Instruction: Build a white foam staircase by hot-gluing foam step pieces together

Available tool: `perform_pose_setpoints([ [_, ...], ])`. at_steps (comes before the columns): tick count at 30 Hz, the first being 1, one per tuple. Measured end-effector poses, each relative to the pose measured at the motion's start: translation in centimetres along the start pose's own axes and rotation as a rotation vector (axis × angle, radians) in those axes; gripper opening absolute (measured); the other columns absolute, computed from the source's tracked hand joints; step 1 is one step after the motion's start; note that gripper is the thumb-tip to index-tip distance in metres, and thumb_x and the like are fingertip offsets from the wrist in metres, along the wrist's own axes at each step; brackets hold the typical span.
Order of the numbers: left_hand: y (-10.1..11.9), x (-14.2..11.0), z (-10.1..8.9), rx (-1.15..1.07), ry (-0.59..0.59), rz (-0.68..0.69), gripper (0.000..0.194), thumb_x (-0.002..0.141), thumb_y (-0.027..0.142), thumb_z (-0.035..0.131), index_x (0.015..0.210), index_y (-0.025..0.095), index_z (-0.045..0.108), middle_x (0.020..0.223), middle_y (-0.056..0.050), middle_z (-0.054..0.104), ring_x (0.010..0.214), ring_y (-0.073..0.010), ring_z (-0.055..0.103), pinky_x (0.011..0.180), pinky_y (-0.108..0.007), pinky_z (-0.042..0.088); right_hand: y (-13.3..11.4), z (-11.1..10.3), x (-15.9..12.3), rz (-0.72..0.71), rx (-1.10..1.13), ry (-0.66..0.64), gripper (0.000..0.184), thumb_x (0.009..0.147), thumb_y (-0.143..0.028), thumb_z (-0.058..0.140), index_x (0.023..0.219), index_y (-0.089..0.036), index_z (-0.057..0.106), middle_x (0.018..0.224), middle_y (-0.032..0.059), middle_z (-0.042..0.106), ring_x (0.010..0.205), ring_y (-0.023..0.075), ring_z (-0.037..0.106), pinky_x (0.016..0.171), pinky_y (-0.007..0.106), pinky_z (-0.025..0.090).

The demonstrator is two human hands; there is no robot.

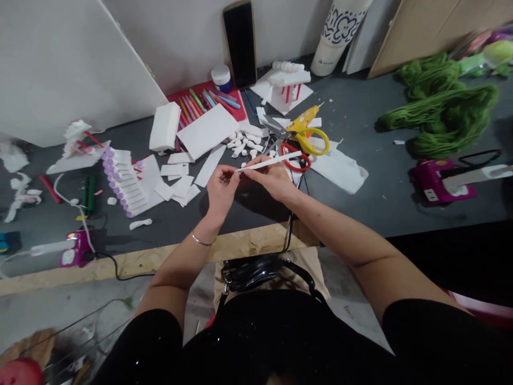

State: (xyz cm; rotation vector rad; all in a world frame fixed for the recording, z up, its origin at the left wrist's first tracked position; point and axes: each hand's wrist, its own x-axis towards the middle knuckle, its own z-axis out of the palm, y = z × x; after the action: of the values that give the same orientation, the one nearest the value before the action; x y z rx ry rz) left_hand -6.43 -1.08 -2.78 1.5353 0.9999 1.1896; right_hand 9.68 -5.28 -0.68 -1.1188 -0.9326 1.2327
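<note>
Over the dark table [360,203], both of my hands hold a thin white foam strip [276,160]. My left hand [222,187] pinches its left end. My right hand [272,176] grips it near the middle, and the strip's right end sticks out toward the scissors [294,155] with red and yellow handles. A yellow glue gun [306,115] lies just behind them. Small white foam pieces [244,145] are scattered right behind my hands.
White foam sheets [208,131] and offcuts lie at centre left beside a red tray of coloured pens [200,101]. Small foam models [286,85] stand behind and at the left. Green yarn [441,107] is heaped at right. Purple glue guns [433,182] sit on both sides. A phone [239,43] leans on the wall.
</note>
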Motion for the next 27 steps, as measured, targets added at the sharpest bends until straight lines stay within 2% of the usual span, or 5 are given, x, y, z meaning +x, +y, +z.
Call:
perform_pose_setpoints([
  [8,0.9,1.0,-0.4,-0.113,-0.005,-0.104,0.037,0.076,0.043,0.085,0.078,0.022,0.054,0.076,0.003,0.066,0.058,-0.0070,0.065,0.050,-0.017,0.058,0.7,-1.2,1.3,-0.001,0.098,-0.039,0.021,0.068,-0.018,0.075,0.089,-0.023,0.069,0.087,-0.0009,0.072,0.085,0.0150,0.067,0.084,0.032,0.058],
  [14,2.8,1.7,-1.7,-0.055,-0.314,-0.190,0.025,0.075,0.032,0.079,0.075,0.021,0.056,0.067,0.003,0.066,0.055,-0.0086,0.065,0.050,-0.019,0.059,-0.6,-4.5,3.3,0.064,0.258,0.197,0.006,0.081,-0.021,0.064,0.086,-0.023,0.069,0.091,0.0013,0.075,0.081,0.0122,0.070,0.081,0.028,0.059],
  [17,3.3,1.5,-1.8,0.008,-0.437,-0.204,0.020,0.076,0.030,0.075,0.076,0.021,0.058,0.066,0.003,0.066,0.052,-0.0084,0.063,0.052,-0.021,0.058,-1.3,-4.4,2.7,0.197,0.168,0.003,0.022,0.089,-0.041,0.067,0.084,-0.020,0.072,0.089,0.0051,0.078,0.078,0.0137,0.071,0.073,0.027,0.059],
  [21,3.7,1.3,-1.4,0.107,-0.469,-0.189,0.015,0.076,0.026,0.070,0.076,0.021,0.056,0.065,0.005,0.063,0.052,-0.0079,0.062,0.055,-0.020,0.055,-1.9,-3.6,1.3,0.190,-0.129,-0.343,0.042,0.075,-0.060,0.086,0.085,-0.020,0.077,0.083,0.0023,0.079,0.070,0.0108,0.068,0.066,0.023,0.054],
  [27,5.0,1.6,-1.4,0.266,-0.431,-0.131,0.009,0.080,0.021,0.066,0.078,0.021,0.057,0.067,0.006,0.062,0.051,-0.0069,0.061,0.049,-0.018,0.043,-2.3,-3.7,1.0,0.175,-0.277,-0.320,0.046,0.080,-0.066,0.079,0.086,-0.020,0.081,0.079,0.0027,0.079,0.070,0.0114,0.070,0.064,0.024,0.053],
])
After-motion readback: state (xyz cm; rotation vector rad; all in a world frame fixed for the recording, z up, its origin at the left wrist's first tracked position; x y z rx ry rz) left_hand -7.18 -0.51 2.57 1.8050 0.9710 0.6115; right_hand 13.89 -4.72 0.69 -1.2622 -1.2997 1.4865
